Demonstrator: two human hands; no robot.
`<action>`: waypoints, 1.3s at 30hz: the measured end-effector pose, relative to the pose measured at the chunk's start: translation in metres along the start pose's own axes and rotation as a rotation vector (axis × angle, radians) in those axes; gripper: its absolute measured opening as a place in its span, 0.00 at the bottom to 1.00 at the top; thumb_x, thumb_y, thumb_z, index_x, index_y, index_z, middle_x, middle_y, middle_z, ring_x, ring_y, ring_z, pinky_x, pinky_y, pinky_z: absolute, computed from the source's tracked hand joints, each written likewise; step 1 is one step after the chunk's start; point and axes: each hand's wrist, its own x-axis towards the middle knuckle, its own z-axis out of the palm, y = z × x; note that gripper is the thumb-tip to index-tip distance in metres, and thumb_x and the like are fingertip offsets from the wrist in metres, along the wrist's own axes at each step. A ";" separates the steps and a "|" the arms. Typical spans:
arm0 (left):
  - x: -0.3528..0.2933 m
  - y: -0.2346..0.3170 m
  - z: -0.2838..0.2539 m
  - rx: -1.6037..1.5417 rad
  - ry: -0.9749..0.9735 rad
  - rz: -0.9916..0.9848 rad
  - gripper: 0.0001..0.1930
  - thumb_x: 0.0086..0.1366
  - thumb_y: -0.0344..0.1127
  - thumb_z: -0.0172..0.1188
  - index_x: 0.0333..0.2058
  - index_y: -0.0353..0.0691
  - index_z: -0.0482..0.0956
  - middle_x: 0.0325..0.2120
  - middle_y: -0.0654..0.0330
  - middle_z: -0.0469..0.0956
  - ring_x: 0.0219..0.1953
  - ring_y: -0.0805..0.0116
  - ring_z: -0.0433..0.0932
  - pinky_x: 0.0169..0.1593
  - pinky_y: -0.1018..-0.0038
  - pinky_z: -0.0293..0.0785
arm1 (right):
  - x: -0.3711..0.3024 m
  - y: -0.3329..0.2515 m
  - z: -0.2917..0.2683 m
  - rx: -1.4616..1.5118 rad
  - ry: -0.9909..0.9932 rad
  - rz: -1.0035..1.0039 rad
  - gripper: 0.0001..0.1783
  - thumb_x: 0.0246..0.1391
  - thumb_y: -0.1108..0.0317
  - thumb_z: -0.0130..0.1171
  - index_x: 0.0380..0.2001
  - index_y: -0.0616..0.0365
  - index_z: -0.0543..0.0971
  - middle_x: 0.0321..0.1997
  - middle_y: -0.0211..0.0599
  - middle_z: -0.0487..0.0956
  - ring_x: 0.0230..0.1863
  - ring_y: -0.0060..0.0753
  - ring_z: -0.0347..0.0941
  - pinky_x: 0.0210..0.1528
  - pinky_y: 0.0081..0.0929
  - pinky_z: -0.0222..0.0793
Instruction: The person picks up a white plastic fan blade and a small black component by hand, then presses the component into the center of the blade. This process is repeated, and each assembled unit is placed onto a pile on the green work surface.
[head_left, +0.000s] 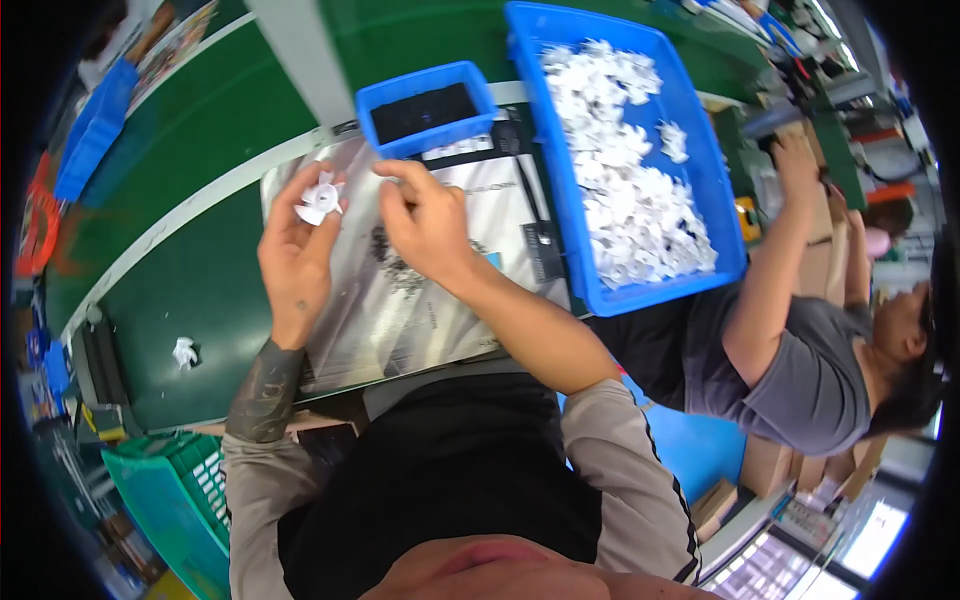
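Observation:
My left hand (297, 245) is closed round a small white plastic part (322, 199) with thin fins and a round centre, held up over the work sheet. To its right is my right hand (428, 222), a short gap away from the part. Its fingers are curled, with the index finger and thumb pointing left; whatever they pinch, if anything, is too small to make out. Under and beside the right hand, tiny dark pieces (396, 268) lie scattered on the silvery printed sheet (375, 340).
A small blue bin (373, 126) with black contents stands behind my hands. On the right is a large blue tray (590, 285) heaped with white parts (640, 225). One loose white part (185, 353) lies at left. A green crate (165, 480) sits lower left; a co-worker (800, 350) works at right.

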 end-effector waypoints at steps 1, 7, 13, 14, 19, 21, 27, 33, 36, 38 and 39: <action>0.002 0.014 0.007 0.010 0.006 0.040 0.23 0.62 0.18 0.50 0.57 0.33 0.65 0.54 0.53 0.70 0.52 0.68 0.72 0.55 0.75 0.68 | 0.000 0.000 0.001 -0.040 0.006 0.012 0.12 0.56 0.73 0.52 0.43 0.58 0.78 0.15 0.32 0.76 0.16 0.20 0.72 0.20 0.24 0.67; 0.047 0.034 0.152 -0.013 -0.380 0.312 0.29 0.53 0.34 0.59 0.55 0.35 0.68 0.44 0.40 0.74 0.35 0.50 0.79 0.40 0.62 0.73 | 0.000 0.012 0.000 -0.285 -0.067 0.074 0.11 0.53 0.67 0.56 0.39 0.58 0.80 0.20 0.43 0.77 0.22 0.29 0.73 0.25 0.27 0.67; -0.002 0.084 0.106 0.926 -0.273 -0.002 0.16 0.57 0.39 0.53 0.41 0.34 0.74 0.37 0.47 0.75 0.46 0.49 0.71 0.52 0.56 0.62 | -0.003 0.012 -0.013 -0.027 0.148 0.150 0.09 0.56 0.69 0.56 0.36 0.63 0.80 0.23 0.37 0.79 0.24 0.21 0.72 0.28 0.22 0.67; -0.007 0.040 0.070 0.859 -0.315 0.580 0.12 0.55 0.39 0.54 0.33 0.36 0.76 0.35 0.52 0.76 0.43 0.52 0.72 0.50 0.58 0.66 | -0.004 0.002 -0.011 0.043 0.143 0.198 0.09 0.56 0.69 0.57 0.36 0.64 0.79 0.23 0.32 0.78 0.25 0.17 0.70 0.28 0.19 0.66; -0.081 0.047 -0.136 1.684 0.284 0.087 0.21 0.54 0.38 0.63 0.46 0.36 0.76 0.42 0.50 0.76 0.46 0.49 0.72 0.49 0.59 0.68 | 0.004 -0.005 -0.013 -0.005 0.130 0.238 0.09 0.57 0.70 0.57 0.35 0.66 0.79 0.24 0.26 0.77 0.25 0.12 0.67 0.28 0.14 0.64; -0.121 0.032 -0.215 1.870 0.470 -0.163 0.23 0.61 0.44 0.60 0.50 0.34 0.73 0.43 0.45 0.75 0.48 0.45 0.71 0.51 0.56 0.67 | 0.005 -0.008 -0.011 0.052 0.091 0.110 0.08 0.56 0.70 0.58 0.34 0.65 0.79 0.22 0.28 0.77 0.23 0.13 0.67 0.26 0.16 0.64; -0.169 -0.008 -0.293 1.302 0.504 -0.500 0.20 0.67 0.45 0.53 0.47 0.32 0.72 0.41 0.45 0.76 0.42 0.52 0.76 0.44 0.62 0.71 | 0.006 -0.012 -0.011 -0.076 0.043 0.081 0.08 0.55 0.69 0.58 0.32 0.65 0.80 0.18 0.33 0.77 0.19 0.17 0.69 0.23 0.18 0.64; -0.119 0.008 -0.200 1.138 0.503 -0.435 0.16 0.69 0.41 0.52 0.46 0.33 0.68 0.35 0.51 0.78 0.30 0.66 0.77 0.33 0.73 0.73 | 0.002 -0.004 -0.019 -0.151 -0.021 0.103 0.07 0.54 0.69 0.59 0.31 0.62 0.81 0.19 0.36 0.78 0.19 0.23 0.72 0.25 0.22 0.67; -0.093 0.007 -0.161 0.659 0.421 -0.261 0.16 0.69 0.39 0.52 0.48 0.36 0.64 0.34 0.54 0.78 0.27 0.73 0.78 0.28 0.77 0.73 | -0.002 -0.004 -0.009 -0.268 -0.207 -0.093 0.07 0.51 0.68 0.60 0.31 0.59 0.82 0.24 0.40 0.80 0.23 0.33 0.76 0.30 0.28 0.71; -0.058 0.022 -0.114 0.319 0.347 -0.105 0.17 0.69 0.37 0.52 0.52 0.36 0.64 0.36 0.54 0.78 0.32 0.71 0.80 0.33 0.78 0.75 | -0.001 -0.011 -0.005 -0.373 -0.275 -0.115 0.07 0.50 0.68 0.60 0.31 0.58 0.82 0.26 0.40 0.80 0.25 0.35 0.77 0.32 0.30 0.72; -0.041 0.022 -0.099 0.266 0.278 -0.066 0.18 0.69 0.36 0.51 0.54 0.37 0.64 0.39 0.53 0.78 0.35 0.69 0.80 0.37 0.77 0.75 | -0.001 -0.015 -0.003 -0.471 -0.336 -0.126 0.07 0.49 0.67 0.60 0.30 0.57 0.82 0.27 0.41 0.80 0.28 0.38 0.78 0.33 0.32 0.72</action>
